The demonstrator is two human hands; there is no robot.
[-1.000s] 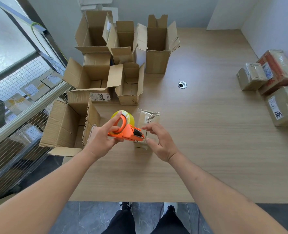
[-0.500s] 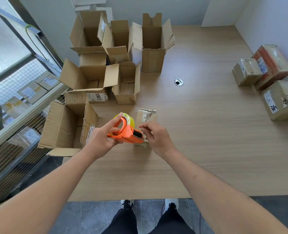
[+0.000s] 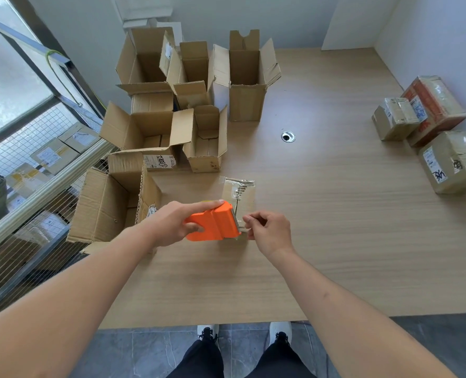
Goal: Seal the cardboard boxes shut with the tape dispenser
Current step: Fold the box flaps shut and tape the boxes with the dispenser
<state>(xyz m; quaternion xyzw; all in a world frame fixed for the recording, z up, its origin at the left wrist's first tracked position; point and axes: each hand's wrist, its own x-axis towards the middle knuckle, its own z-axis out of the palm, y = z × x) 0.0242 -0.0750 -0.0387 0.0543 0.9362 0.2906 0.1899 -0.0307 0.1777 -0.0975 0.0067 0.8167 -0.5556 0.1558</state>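
1. Left hand [image 3: 172, 225] is wrapped around the orange tape dispenser [image 3: 212, 222], index finger stretched along the far edge, thumb pressed on the near side. It's held up over the worktop [image 3: 335, 227], toothed blade end pointing right.
2. Right hand [image 3: 270, 231] is right at that blade end, thumb and fingertips pinched together on what looks like the loose tape end. The tape itself is too thin and clear to really make out.
3. Just behind the dispenser there's a small taped box [image 3: 238, 193] sitting on the worktop, shiny with tape on top and partly hidden by both hands.
4. Back left of the worktop is a bunch of open boxes [image 3: 155, 137] with flaps sticking up, packed close to each other. 1 taller open box [image 3: 247, 88] stands at the right end of that bunch.
5. Another big open box [image 3: 109, 205] hangs at the worktop's left edge, near the left wrist.
6. Far right, well apart from the hands, 3 sealed boxes [image 3: 450, 162] sit huddled together by the wall.
7. A small round metal hole [image 3: 288, 136] sits in the worktop between the 2 groups.
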